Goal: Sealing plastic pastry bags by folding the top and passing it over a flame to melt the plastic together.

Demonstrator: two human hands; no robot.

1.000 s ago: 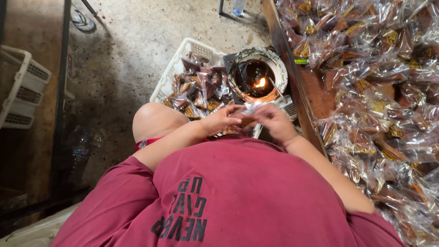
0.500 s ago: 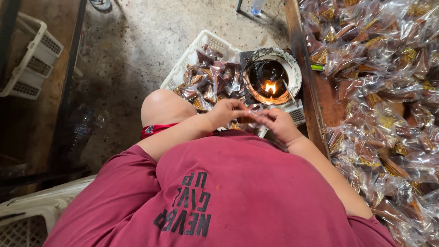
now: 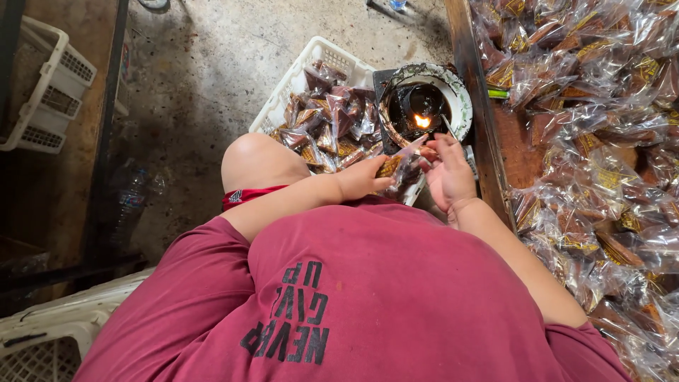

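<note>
holding a small clear packet [image 3: 397, 168] of brown snack just beside the flame [image 3: 422, 121], both hands are seen closed on it: the left hand [image 3: 362, 178] is gripped around the packet's body, and the right hand [image 3: 448, 170] is pinched narrow on its open top edge, which is pointed toward the flame. the flame is burning inside a dark round burner [image 3: 423, 99] (its rim is pale and worn). a white basket [image 3: 311, 78] of finished packets is set to the left of the burner, touching it, and a heap [image 3: 601, 127] of more packets is spread on a wooden bench to the right of the burner.

several risks are judged from this. if the plastic edge is brought too deep into the flame, it could be melted through or scorched instead of sealed, and the packet would be spoiled. the right fingertips are kept very near the flame, so a burn could be caused by a small slip. the basket's packets are piled close to the burner, and one could be tipped against the hot rim. whether the edge is already touching the flame cannot be told.
</note>
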